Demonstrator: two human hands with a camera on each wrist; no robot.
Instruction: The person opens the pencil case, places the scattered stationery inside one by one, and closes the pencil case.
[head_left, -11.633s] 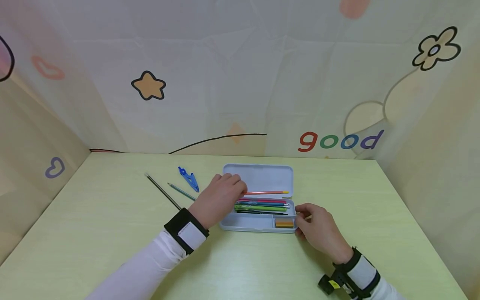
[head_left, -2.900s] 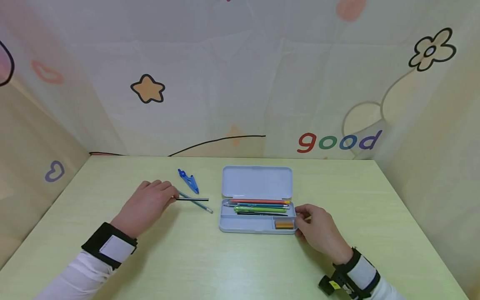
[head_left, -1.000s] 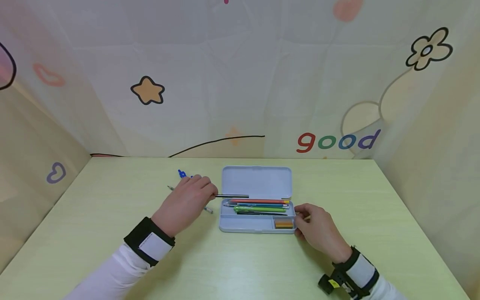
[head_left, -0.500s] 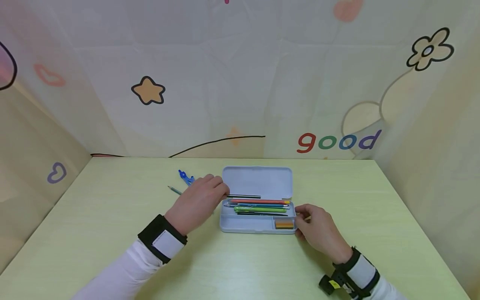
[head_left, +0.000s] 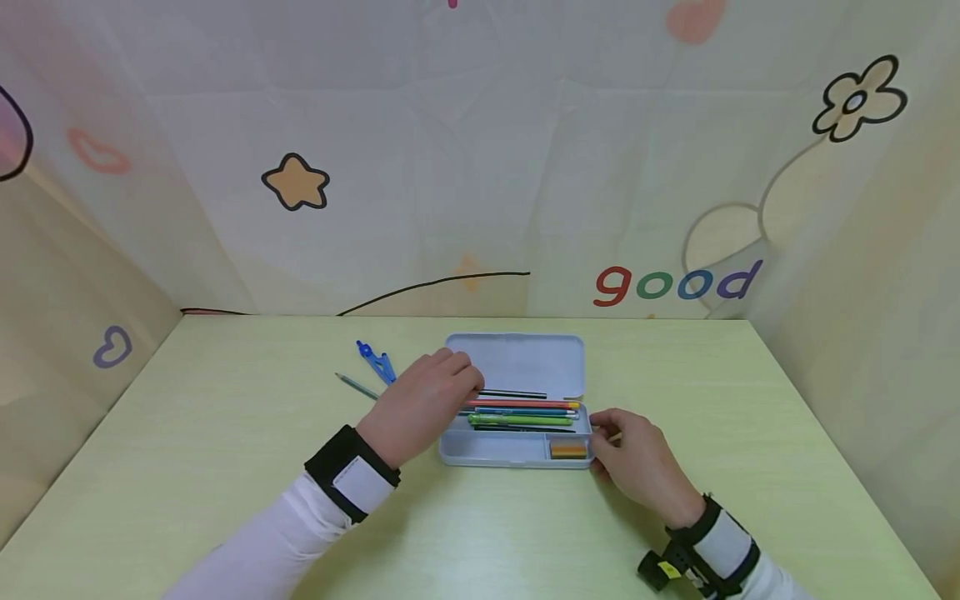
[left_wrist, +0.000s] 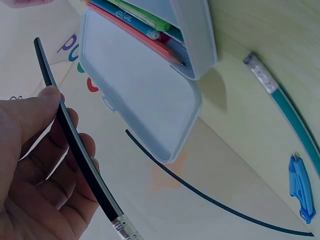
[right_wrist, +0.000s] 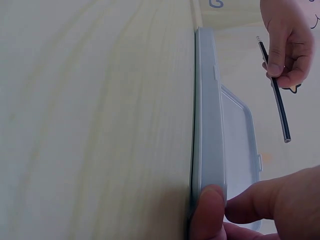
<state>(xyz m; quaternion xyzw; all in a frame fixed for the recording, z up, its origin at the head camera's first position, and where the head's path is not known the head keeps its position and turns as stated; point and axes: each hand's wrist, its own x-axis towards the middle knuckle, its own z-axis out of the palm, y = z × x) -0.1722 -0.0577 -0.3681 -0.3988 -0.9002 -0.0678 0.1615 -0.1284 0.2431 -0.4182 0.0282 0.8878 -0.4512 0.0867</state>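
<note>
My left hand pinches a black-and-silver striped pencil between thumb and fingers. The pencil's metal band points away from the case; its blunt end reaches over it, as the right wrist view also shows. Below lies the pale blue pencil case, its lid folded back flat. In its long compartment rest an orange pencil, a green pen, blue ones and a thin black one. My right hand grips the case's right end, thumb and fingers on the wall.
Left of the case, a teal pencil lies partly hidden behind my left hand. A blue compass lies beyond it. A small brown-and-yellow block sits in the case's front right compartment. A printed cloth hangs behind the table.
The orange pencil went from my left hand into the case. My left hand then took the black pencil off the table and carried it right, over the case. My right hand stayed put.
</note>
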